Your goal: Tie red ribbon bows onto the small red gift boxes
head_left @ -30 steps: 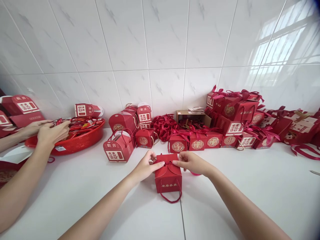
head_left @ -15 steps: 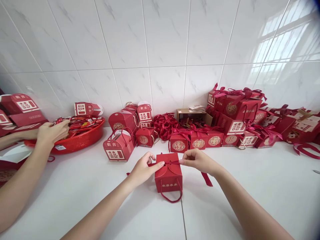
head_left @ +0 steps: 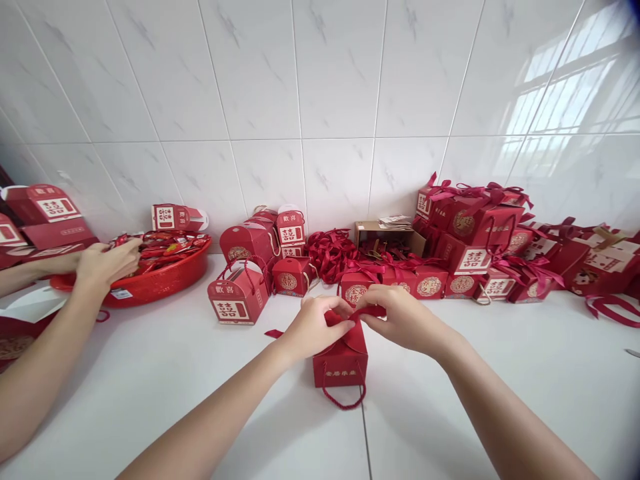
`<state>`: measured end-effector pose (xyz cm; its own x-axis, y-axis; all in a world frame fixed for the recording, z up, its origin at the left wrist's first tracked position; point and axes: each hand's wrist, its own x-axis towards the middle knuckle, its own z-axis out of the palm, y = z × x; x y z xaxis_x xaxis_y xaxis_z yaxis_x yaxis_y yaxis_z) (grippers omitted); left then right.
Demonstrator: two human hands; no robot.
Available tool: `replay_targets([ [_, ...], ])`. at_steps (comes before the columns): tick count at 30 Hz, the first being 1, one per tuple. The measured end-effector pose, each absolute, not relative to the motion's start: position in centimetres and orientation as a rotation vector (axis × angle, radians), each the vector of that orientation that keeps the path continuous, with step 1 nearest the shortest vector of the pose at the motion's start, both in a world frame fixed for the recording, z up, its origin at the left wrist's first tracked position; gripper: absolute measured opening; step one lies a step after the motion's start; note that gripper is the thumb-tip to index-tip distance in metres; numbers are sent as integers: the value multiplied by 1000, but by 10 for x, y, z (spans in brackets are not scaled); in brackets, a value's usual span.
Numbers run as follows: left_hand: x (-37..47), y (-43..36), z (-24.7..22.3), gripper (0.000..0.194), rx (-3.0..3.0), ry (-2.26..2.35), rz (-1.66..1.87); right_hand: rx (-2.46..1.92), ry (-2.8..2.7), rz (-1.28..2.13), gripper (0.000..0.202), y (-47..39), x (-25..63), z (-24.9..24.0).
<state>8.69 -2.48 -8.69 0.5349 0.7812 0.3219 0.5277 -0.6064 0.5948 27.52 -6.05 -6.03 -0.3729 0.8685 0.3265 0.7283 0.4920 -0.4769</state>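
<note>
A small red gift box point(head_left: 341, 371) with gold characters and a rope handle stands upright on the white table in front of me. Over its folded top runs a dark red ribbon point(head_left: 369, 311). My left hand point(head_left: 320, 327) is closed, its thumb and fingers pinching the ribbon above the middle of the lid. Close beside it, my right hand point(head_left: 400, 317) pinches the ribbon too, with a loop rising between finger and thumb. One loose ribbon end sticks out left of my left wrist. The knot area is mostly hidden by my fingers.
At left, another person's hand point(head_left: 107, 263) reaches into a red basin point(head_left: 165, 277) of wrapped packets. Along the tiled wall stand open boxes point(head_left: 239, 297), a ribbon heap point(head_left: 330, 257), a cardboard carton point(head_left: 417, 241) and stacked ribboned boxes point(head_left: 483, 223). Loose ribbon point(head_left: 613, 310) lies far right.
Both my hands have come together over the lid. The ribbon, earlier stretched flat between them, is now bunched and looped at the middle. The other person's hand has barely moved.
</note>
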Motion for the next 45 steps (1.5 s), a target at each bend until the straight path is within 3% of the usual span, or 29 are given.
replay_targets([
  [3, 90, -23, -92, 4, 2476, 1085, 936, -1501, -2185, 61, 16, -66, 272, -53],
  [7, 92, -25, -101, 15, 2570, 1209, 1155, -1685, -2190, -159, 20, -83, 273, -48],
  [11, 91, -24, -106, 16, 2606, 1276, 1330, -1671, -2351, 138, 2, -101, 281, -50],
  [15, 88, -24, -105, 8, 2654, 1232, 1441, -1488, -2181, 482, 22, -90, 282, -58],
  [21, 84, -27, -98, 10, 2726, 1204, 1570, -1217, -1822, 815, 23, -52, 263, -86],
  [32, 82, -31, -97, 15, 2668, 1363, 1404, -1160, -1678, 855, 27, -47, 245, -112],
  [37, 68, -30, -97, 3, 2339, 1234, 1250, -1143, -1659, 714, 23, -45, 235, -120],
  [41, 49, -17, -105, 10, 1872, 1262, 1016, -1109, -1642, 794, 20, -47, 235, -123],
  [45, 44, -11, -115, 27, 1765, 1219, 824, -1067, -1619, 897, 19, -47, 235, -124],
])
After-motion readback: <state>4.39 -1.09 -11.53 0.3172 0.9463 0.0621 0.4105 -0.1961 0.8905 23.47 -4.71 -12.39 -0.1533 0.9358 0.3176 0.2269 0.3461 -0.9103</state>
